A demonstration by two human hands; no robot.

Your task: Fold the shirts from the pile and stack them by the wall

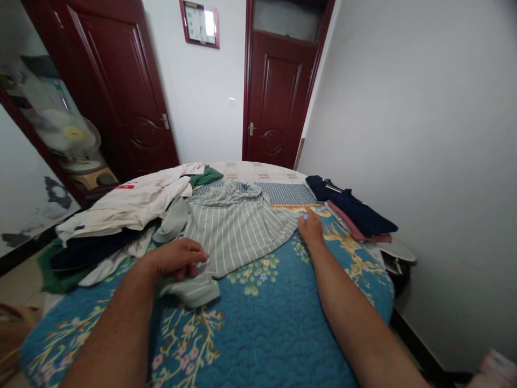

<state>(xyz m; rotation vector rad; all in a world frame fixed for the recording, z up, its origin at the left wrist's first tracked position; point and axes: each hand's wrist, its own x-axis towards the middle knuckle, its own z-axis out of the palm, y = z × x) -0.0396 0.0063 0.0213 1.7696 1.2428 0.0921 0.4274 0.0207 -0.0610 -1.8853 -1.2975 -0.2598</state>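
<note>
The grey striped garment (242, 231) lies spread at the middle of the tabletop (266, 323). The left hand (180, 257), half curled at the garment's eight o'clock, hides part of it; the right hand (310, 226) touches its edge at three. I cannot tell whether either grips. Toward nine, a pale garment (157, 189) bears red print (126, 186) too small to read; toward twelve, glare covers part of the wall clock (197, 24).

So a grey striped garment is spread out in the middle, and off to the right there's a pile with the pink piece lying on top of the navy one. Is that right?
Not quite: the head view shows the navy piece lying on top of the pink one, off to the right. The grey striped garment is indeed spread out in the middle.
</note>
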